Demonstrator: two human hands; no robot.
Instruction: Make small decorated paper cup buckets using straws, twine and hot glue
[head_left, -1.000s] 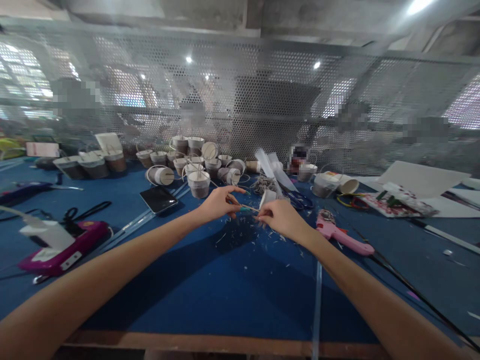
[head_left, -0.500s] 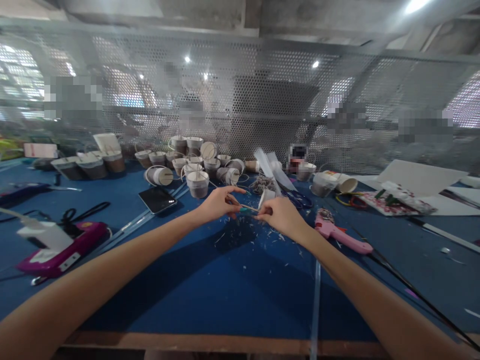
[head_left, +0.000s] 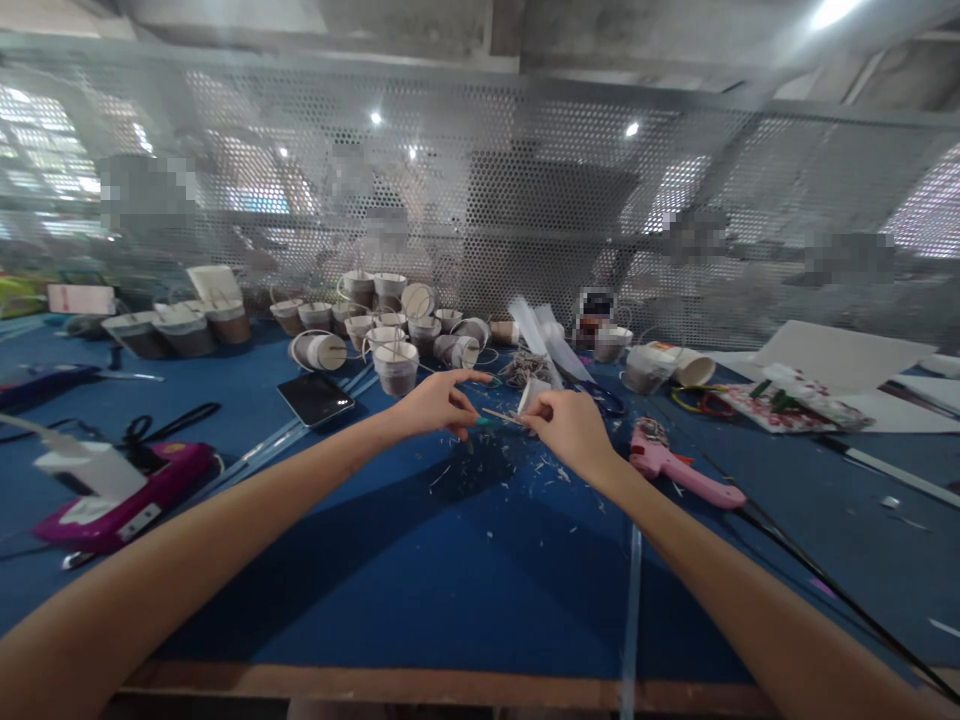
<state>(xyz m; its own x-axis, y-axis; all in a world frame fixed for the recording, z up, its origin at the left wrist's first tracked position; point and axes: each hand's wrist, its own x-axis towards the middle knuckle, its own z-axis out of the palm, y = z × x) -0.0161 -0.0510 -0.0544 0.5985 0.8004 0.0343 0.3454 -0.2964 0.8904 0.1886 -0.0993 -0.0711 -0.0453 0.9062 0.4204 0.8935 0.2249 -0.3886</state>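
a thin stick (head_left: 499, 414) was pinched by the right hand (head_left: 571, 430) just below the centre of the frame, while the left hand (head_left: 437, 404) was held loosely spread near the stick's left end.

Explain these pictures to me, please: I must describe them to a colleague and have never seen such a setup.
No machine here: the left hand and right hand are a person's own, bare. The one camera sits on that person's head, looking forward and down, so every picture shares that viewpoint.

They work over a blue table. Toward its back are many small cups, some upright, some on their sides. Leftward lie a dark phone and a purple power strip; rightward, a pink glue gun.

The right hand has a thin stick in its grip. The left hand is open near the stick's other end, apparently holding nothing.
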